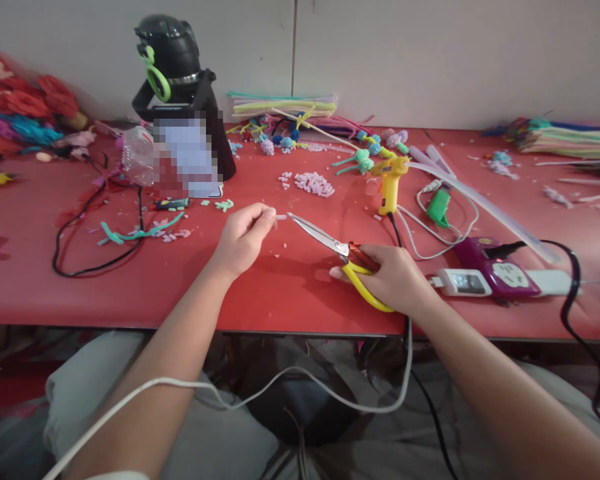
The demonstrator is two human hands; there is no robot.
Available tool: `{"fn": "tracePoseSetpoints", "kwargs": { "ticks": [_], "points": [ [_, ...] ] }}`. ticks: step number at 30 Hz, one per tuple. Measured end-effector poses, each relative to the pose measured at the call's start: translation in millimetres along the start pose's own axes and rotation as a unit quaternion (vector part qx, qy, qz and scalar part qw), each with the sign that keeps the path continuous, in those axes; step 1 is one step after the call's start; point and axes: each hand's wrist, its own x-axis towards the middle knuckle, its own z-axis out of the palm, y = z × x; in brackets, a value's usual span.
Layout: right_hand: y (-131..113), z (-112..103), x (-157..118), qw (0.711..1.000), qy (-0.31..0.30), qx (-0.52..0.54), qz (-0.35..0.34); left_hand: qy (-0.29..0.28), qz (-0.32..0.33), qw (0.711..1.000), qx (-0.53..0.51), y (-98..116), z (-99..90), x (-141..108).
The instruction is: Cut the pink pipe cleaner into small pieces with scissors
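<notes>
My left hand is closed, its thumb and finger pinching a short pale lilac pipe cleaner piece that sticks out to the right. Scissors with yellow and orange handles are gripped in my right hand. Their blades look nearly together, and the tips lie close to the free end of the lilac piece. Beyond both hands, a small heap of cut lilac pieces rests on the red table.
A yellow glue gun stands behind my right hand. A purple power strip with cables lies at the right. At the back left are a black bottle and a phone. Pipe cleaner bundles line the wall. A white cable crosses my lap.
</notes>
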Motion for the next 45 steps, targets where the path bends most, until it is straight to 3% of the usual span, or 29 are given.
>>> {"fn": "tracePoseSetpoints", "kwargs": {
  "ticks": [45],
  "points": [
    [-0.5,0.0,1.9,1.000,-0.012,-0.008,0.011,0.005,0.012,1.000,0.024,5.9,0.8,-1.1]
  ]
}}
